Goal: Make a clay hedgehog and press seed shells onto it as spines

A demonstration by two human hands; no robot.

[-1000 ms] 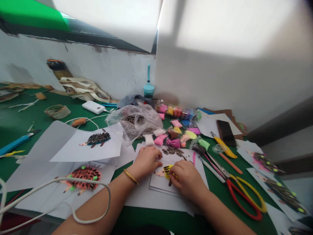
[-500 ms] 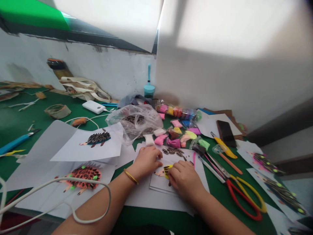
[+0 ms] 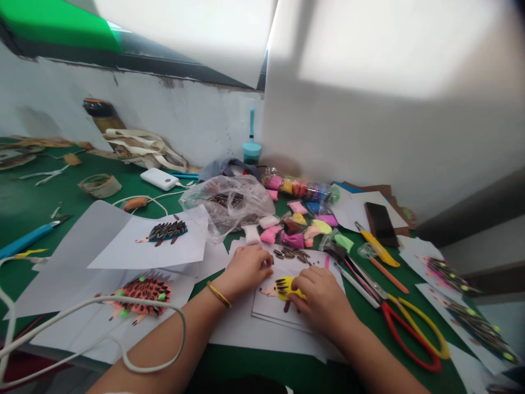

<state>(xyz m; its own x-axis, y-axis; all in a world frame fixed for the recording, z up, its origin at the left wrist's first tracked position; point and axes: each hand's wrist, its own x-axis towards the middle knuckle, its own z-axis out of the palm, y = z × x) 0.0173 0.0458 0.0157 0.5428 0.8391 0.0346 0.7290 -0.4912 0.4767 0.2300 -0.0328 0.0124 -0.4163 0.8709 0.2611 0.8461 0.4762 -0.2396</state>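
Observation:
A small hedgehog of yellow clay (image 3: pixel 285 287) with dark seeds stuck in it lies on a white sheet (image 3: pixel 274 309) in front of me. My right hand (image 3: pixel 322 301) is curled over its right side, fingertips pinched on the clay. My left hand (image 3: pixel 246 268), with a gold bangle on the wrist, rests closed on the sheet just left of it, fingers bent down onto the paper. A little heap of loose sunflower seeds (image 3: pixel 291 254) sits on the paper just beyond both hands.
A plastic bag of seeds (image 3: pixel 227 205) and several coloured clay packets (image 3: pixel 301 224) lie behind. Red-and-yellow scissors (image 3: pixel 410 334), pens and a yellow knife lie at right. Finished hedgehog sheets (image 3: pixel 162 232) lie at left, a white cable (image 3: pixel 123 306) loops nearby.
My right hand has slid a little to the right along the yellow clay, uncovering more of it. The left hand has stayed put. The view shifted slightly.

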